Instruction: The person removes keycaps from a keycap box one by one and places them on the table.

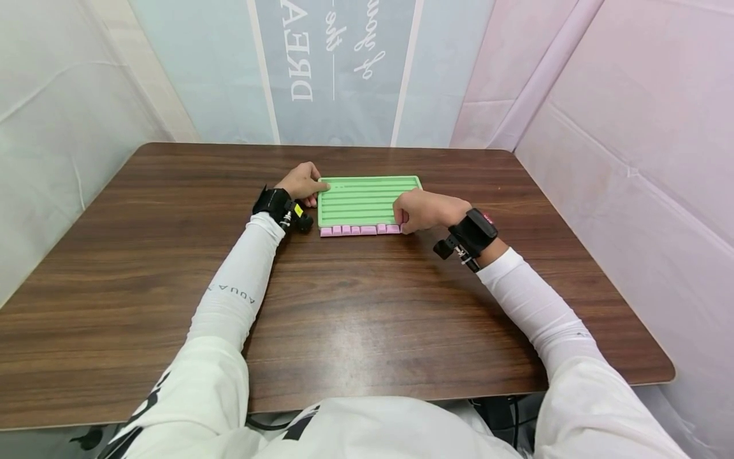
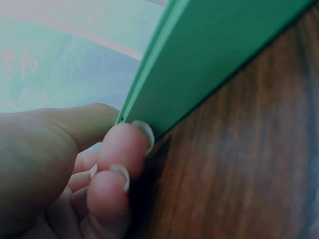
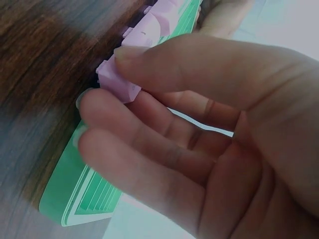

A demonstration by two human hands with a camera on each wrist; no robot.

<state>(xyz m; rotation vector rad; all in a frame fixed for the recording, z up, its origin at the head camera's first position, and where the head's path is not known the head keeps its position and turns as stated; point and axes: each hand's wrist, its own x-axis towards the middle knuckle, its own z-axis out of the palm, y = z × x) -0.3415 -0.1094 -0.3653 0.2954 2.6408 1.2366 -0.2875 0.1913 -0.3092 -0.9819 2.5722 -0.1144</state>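
A light green ridged tray (image 1: 367,199) lies on the table, with a row of small pink block-like pieces (image 1: 367,230) along its near edge. My left hand (image 1: 301,182) holds the tray's left side; in the left wrist view the thumb is at the rim and the curled fingers press the tray's side wall (image 2: 199,64). At the right end of the row my right hand (image 1: 429,210) pinches a pink piece (image 3: 117,83) between thumb and fingers. Other pink pieces (image 3: 142,32) continue beyond it. The exact kind of these pieces cannot be made out.
The brown wood-grain table (image 1: 344,306) extends around the tray on all sides. A light blue printed curtain (image 1: 344,121) hangs behind it, with pale fabric walls (image 1: 648,153) at the sides. Black cables (image 1: 516,414) show below the near edge.
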